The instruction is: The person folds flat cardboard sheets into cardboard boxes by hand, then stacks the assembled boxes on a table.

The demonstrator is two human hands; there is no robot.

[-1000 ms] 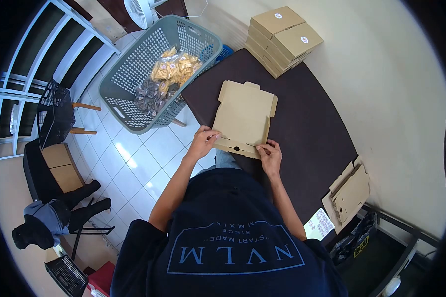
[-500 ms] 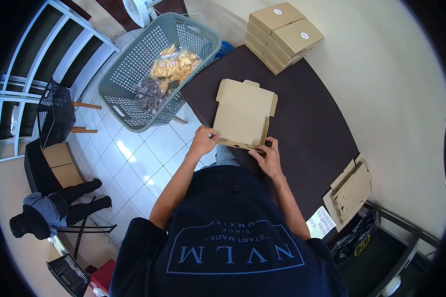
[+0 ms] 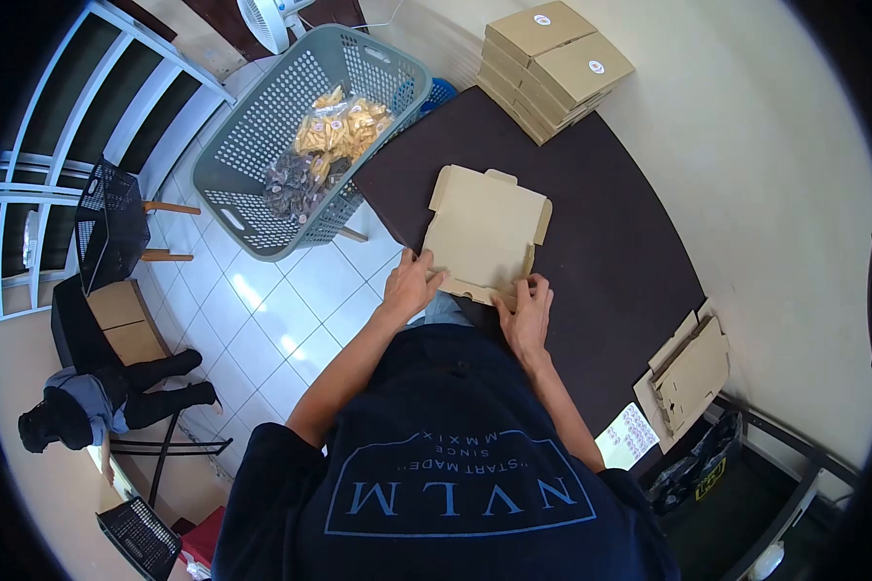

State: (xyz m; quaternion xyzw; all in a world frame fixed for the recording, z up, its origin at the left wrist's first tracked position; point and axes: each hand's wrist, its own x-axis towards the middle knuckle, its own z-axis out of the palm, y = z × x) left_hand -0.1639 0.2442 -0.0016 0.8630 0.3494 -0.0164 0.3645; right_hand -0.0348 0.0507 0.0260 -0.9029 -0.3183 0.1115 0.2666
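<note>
A partly folded cardboard box (image 3: pixel 484 228) lies on the dark brown table (image 3: pixel 610 232), its near edge close to my body and several side flaps spread out. My left hand (image 3: pixel 414 283) is at the box's near left corner, its fingers on the edge. At the near right corner my right hand (image 3: pixel 526 308) has its fingers bent round the folded side flap. The undersides of both hands are hidden.
Closed boxes (image 3: pixel 562 58) are stacked at the table's far end. A grey-green basket (image 3: pixel 228 145) holds bagged goods. Flat cardboard (image 3: pixel 690 378) and a sticker sheet (image 3: pixel 628 436) lie at the right. Another person (image 3: pixel 116 402) is at the far left, near a black crate (image 3: pixel 111 213).
The box has shifted slightly right and turned a little. My left hand has moved up and right along its corner; my right hand has closed in on the right flap.
</note>
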